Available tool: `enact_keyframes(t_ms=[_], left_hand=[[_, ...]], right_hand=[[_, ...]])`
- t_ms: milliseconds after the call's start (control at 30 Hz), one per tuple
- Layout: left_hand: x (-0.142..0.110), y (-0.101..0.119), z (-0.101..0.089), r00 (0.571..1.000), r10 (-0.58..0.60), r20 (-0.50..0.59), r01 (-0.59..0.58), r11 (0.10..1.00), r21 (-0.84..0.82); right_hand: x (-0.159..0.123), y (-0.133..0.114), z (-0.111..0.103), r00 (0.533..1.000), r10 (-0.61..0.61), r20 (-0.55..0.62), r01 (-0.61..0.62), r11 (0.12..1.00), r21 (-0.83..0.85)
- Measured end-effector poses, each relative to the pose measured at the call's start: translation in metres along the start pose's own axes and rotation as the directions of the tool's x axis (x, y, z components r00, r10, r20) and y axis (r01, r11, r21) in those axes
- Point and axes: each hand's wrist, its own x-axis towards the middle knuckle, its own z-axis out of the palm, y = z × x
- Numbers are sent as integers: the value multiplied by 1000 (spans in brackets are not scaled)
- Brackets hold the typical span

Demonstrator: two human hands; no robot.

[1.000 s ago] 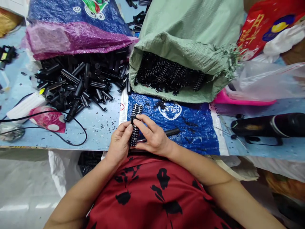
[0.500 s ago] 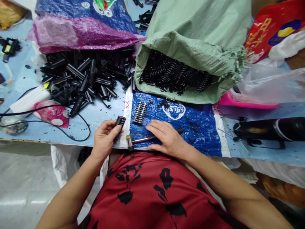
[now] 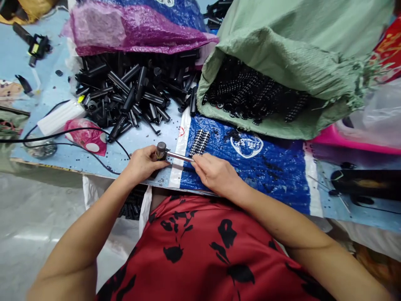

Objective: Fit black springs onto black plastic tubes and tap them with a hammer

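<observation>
My right hand [image 3: 216, 173] is closed round the handle of a small hammer [image 3: 178, 156], whose head points left. The hammer head is over the fingers of my left hand [image 3: 144, 165], at the front edge of the table. My left hand is closed on a black plastic tube, now mostly hidden behind the hammer head and the fingers. Two black toothed strips [image 3: 199, 143], with pale marks in rows, lie side by side on the blue plastic sheet [image 3: 216, 175], just beyond my right hand.
A heap of black plastic tubes [image 3: 140, 83] spills from a purple-edged bag [image 3: 150, 37]. The green woven sack [image 3: 282, 50] holds many toothed strips. Black cables [image 3: 106, 167] and a pink pouch [image 3: 87, 136] lie at left. A black flask [image 3: 369, 184] lies at right.
My right hand has picked up the hammer from the sheet and brought its head to the left, over the tube in my left hand. The camera view has shifted left.
</observation>
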Motion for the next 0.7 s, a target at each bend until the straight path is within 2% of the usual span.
enact_keyframes(t_ms=[67,167,267,333,467,500,600,633,700], left_hand=[[5,1,-2,999,7,52,-9,999,53],[13,6,-7,991,-9,132,-4,995,102],[18,10,-10,987,-28,160,9,993,115],[18,11,-11,987,-32,156,8,988,154],[17,11,-7,992,-3,127,-23,978,207],[18,12,-5,993,0,121,-27,977,213],[16,17,-4,993,-18,115,-11,967,254],[13,18,-6,994,-19,111,-13,960,279],[1,17,-19,992,12,126,-54,940,336]], right_hand=[[-1,-3,1,998,-41,-38,42,999,24],[-6,-6,3,980,-160,-116,177,972,155],[-13,-9,8,975,-224,-1,222,964,146],[-16,-9,9,976,-217,16,213,968,133],[-12,-4,6,974,-114,-197,151,971,186],[-9,-3,4,978,-70,-198,101,983,154],[-5,1,1,997,27,-73,-30,999,-28],[-7,4,0,998,32,-45,-34,998,-60],[-20,13,-4,998,-14,-65,11,999,-39]])
